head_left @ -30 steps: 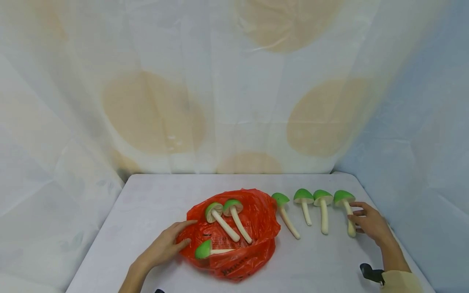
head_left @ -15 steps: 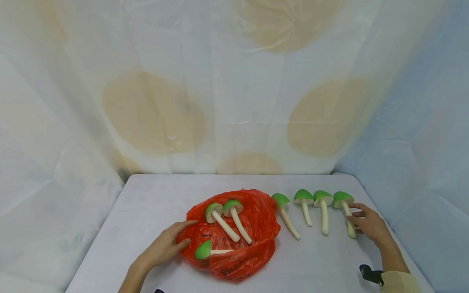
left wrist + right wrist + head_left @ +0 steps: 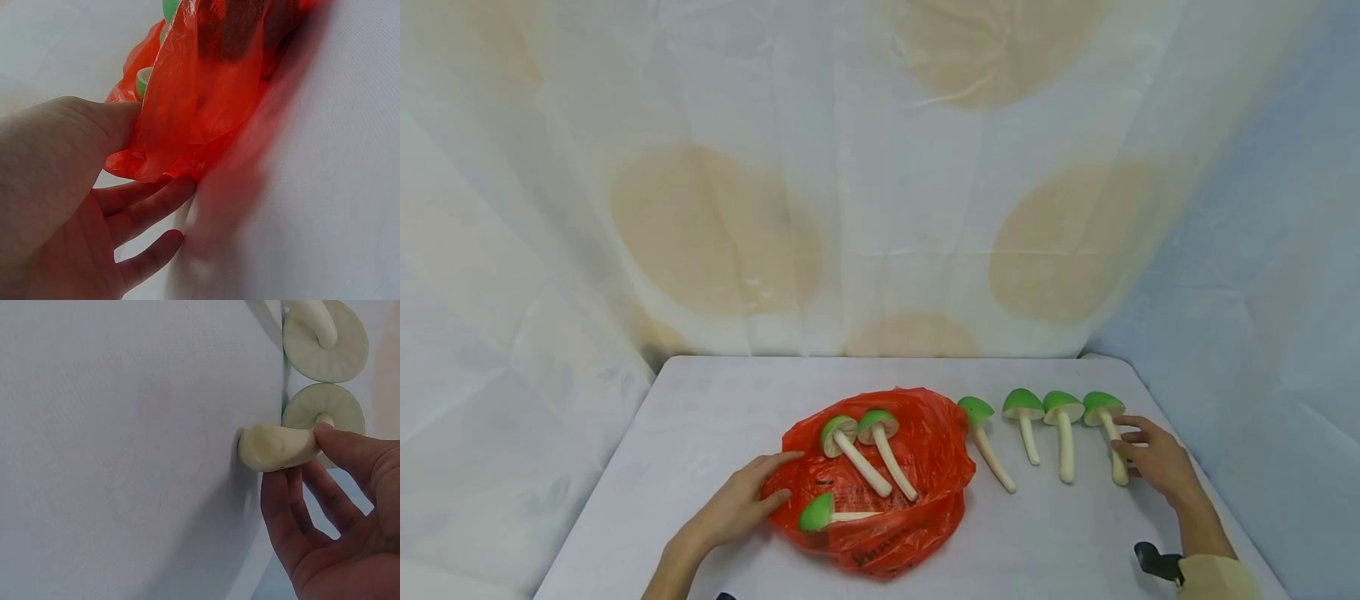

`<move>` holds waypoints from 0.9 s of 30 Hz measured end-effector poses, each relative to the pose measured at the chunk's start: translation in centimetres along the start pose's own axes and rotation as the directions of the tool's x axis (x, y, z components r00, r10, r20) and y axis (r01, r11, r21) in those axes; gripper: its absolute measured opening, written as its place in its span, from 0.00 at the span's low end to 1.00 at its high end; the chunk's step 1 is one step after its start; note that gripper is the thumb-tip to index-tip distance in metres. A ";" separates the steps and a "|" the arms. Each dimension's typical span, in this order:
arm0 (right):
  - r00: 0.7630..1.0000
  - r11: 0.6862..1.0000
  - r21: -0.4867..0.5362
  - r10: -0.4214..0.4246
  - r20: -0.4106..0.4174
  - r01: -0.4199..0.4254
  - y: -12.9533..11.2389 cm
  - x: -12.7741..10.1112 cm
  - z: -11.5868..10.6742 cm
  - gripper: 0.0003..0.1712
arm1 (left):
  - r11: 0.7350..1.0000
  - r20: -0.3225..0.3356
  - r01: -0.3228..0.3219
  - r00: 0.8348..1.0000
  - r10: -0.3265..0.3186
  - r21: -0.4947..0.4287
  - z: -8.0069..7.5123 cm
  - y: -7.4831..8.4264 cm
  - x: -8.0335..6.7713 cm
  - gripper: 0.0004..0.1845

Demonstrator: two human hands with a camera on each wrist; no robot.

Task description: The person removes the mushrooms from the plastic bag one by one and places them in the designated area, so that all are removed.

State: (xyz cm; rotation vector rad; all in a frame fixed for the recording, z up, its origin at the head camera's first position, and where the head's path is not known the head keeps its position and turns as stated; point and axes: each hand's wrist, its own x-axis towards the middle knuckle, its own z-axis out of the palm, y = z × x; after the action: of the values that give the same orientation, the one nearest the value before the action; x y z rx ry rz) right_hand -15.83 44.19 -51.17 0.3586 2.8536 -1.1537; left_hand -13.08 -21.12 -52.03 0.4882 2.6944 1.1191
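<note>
Right wrist: gilled cap undersides (image 3: pixel 323 340).

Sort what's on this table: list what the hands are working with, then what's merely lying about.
In hand:
right hand pinching rightmost mushroom
left hand resting on red plastic bag

Lying about:
three mushrooms on bag
three more in row
white table

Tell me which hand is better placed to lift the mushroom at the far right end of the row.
The right hand: its fingers already touch the stem of that rightmost mushroom. The left hand rests far off, on the edge of the red bag.
</note>
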 end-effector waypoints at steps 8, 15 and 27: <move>1.000 1.000 -0.006 0.009 0.014 -0.009 -0.1 0.0 -0.3 0.34 | 1.000 0.000 0.001 1.000 -0.001 0.000 -0.1 0.3 0.0 0.29; 1.000 1.000 -0.003 0.000 0.005 0.000 -0.2 -0.1 -0.3 0.33 | 1.000 -0.002 -0.002 1.000 0.002 0.010 -0.2 0.5 0.1 0.29; 1.000 1.000 0.014 0.006 -0.001 -0.006 0.3 -0.2 0.0 0.35 | 1.000 0.012 0.003 1.000 -0.003 0.003 -0.2 0.5 -0.2 0.29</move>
State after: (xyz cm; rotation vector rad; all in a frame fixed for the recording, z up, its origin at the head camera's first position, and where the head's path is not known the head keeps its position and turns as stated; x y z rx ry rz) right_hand -15.54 44.41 -51.36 0.3684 2.8445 -1.1735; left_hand -12.85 -20.96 -51.51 0.4892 2.6857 1.1081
